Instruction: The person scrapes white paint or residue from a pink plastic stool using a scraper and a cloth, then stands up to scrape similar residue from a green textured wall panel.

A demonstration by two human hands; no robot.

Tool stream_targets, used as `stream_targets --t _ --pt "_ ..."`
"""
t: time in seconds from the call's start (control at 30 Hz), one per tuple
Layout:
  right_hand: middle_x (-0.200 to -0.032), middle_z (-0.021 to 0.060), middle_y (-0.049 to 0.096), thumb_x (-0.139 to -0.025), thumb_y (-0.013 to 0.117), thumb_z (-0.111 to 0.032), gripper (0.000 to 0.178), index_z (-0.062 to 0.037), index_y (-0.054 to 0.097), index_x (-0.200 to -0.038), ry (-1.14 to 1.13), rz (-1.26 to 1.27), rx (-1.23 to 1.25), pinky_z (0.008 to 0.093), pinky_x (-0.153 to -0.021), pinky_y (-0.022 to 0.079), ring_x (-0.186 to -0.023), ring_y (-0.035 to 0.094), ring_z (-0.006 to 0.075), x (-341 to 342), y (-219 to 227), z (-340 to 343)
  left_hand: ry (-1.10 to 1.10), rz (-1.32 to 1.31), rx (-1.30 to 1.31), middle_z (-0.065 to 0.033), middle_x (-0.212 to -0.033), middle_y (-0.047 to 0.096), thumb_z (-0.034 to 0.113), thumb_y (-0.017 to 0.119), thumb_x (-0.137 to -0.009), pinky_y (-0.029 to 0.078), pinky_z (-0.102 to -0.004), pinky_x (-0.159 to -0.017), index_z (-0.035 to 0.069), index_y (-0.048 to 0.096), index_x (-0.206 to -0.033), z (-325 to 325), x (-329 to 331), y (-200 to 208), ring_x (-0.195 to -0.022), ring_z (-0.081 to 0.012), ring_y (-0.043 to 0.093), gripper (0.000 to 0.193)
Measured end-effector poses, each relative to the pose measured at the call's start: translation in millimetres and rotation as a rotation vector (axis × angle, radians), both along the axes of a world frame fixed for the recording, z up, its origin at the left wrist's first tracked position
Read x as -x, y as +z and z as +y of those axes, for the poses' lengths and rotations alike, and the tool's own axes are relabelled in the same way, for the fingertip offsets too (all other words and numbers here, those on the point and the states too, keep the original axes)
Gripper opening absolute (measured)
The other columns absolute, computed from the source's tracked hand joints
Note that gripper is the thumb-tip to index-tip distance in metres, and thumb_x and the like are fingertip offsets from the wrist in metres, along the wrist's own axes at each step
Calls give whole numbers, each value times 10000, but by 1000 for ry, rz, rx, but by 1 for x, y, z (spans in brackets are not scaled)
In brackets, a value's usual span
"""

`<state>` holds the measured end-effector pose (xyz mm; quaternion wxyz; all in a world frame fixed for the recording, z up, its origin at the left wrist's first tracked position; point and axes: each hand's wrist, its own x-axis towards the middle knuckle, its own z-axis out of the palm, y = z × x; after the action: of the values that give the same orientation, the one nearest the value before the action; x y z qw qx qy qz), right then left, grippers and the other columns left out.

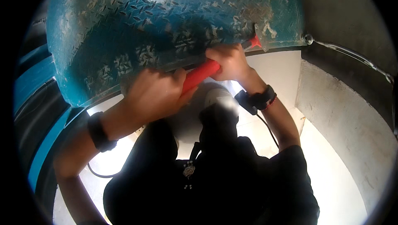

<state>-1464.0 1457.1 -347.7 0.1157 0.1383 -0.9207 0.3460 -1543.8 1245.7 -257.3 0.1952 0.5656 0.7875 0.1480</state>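
My left hand (pixel 153 90) is closed round the lower end of a red-handled scraper (pixel 202 75), slightly blurred. Farther up the same tool, my right hand (pixel 230 62) grips it with the fingers wrapped round. Its flat, wide grey blade (pixel 260 37) points to the upper right, at the lower right edge of a teal metal plate (pixel 166 26). Whether the blade presses on the plate or stands just off it, I cannot tell. Raised diamond treads, scuffs and pale worn lettering mark the plate.
A turnbuckle with a metal rod (pixel 348 51) runs from the plate's right corner. A pale curved wall (pixel 344 100) stands at the right. Blue and black banded parts (pixel 39 96) lie at the left. Black bands with cables circle both my wrists.
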Motion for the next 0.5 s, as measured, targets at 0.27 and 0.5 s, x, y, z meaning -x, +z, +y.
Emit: stream_targets --t 0.27,0.5 --pt "-592 71 555 -533 660 -205 216 -107 578 -707 -28 39 -23 365 -489 459 -557 578 263 15 3 9 12 116 14 -86 -463 549 433 517 -855 439 -341 -367 51 521 -785 15 15 4 -366 -241 558 389" --pt "-624 76 579 -546 664 -222 225 -93 585 -713 -49 -34 -80 363 -510 469 -586 590 268 5 1 15 13 35 177 -98 -500 576 437 513 -853 443 -344 -392 50 551 -777 27 9 -4 -396 -252 573 397"
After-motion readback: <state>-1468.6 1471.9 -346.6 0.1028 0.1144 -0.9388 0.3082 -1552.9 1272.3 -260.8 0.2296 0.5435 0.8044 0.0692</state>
